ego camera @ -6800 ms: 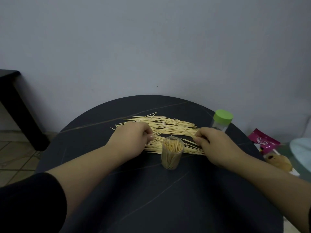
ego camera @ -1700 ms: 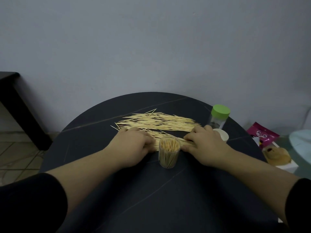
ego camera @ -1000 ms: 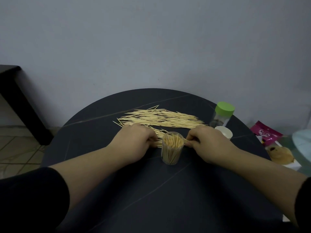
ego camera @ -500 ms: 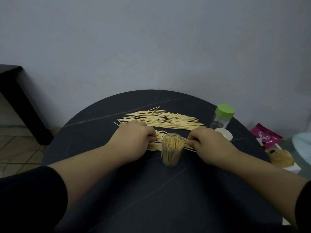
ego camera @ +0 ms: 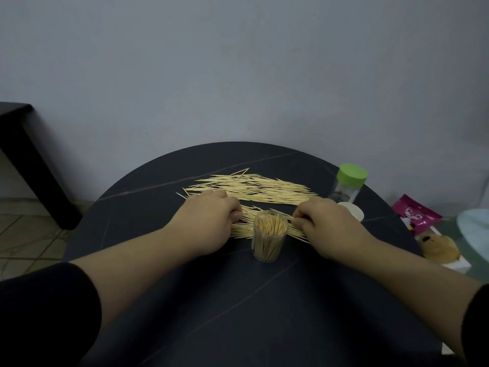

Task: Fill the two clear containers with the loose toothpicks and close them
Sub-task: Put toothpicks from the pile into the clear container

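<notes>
Fingers (ego camera: 298, 221) of the right hand (ego camera: 328, 225): curled, thumb and forefinger pinching the right end of a bundle (ego camera: 244, 227) of toothpicks. Left hand (ego camera: 209, 221): fingers curled over the bundle's left end, thumb tip pressed against it. How firm that grip is cannot be determined, since the knuckles hide the contact.

Bundle: lies flat on the worktop (ego camera: 238, 300), long axis running left to right between the two hands. Each hand holds one end, so neither is nearer.

Jar (ego camera: 267, 243): open, upright, mouth up, directly in front of the bundle's middle and between the wrists. It is packed with toothpicks standing on end to the rim.

Governing relation: the bundle lies horizontal and any jar mouth faces up, so the bundle must be swung upright before it goes in. In my judgement this jar has little room left.

Capped jar (ego camera: 345, 192): green lid on, at the right rear, on the right hand's side and well apart from the left. No pale mass of toothpicks shows through its wall. White cap (ego camera: 351, 211): just behind the right hand.

Pile (ego camera: 254, 190): the loose remainder, beyond both hands, same left-to-right lie.

Assessment: filling partly done, neither closure complete for the task.
</notes>
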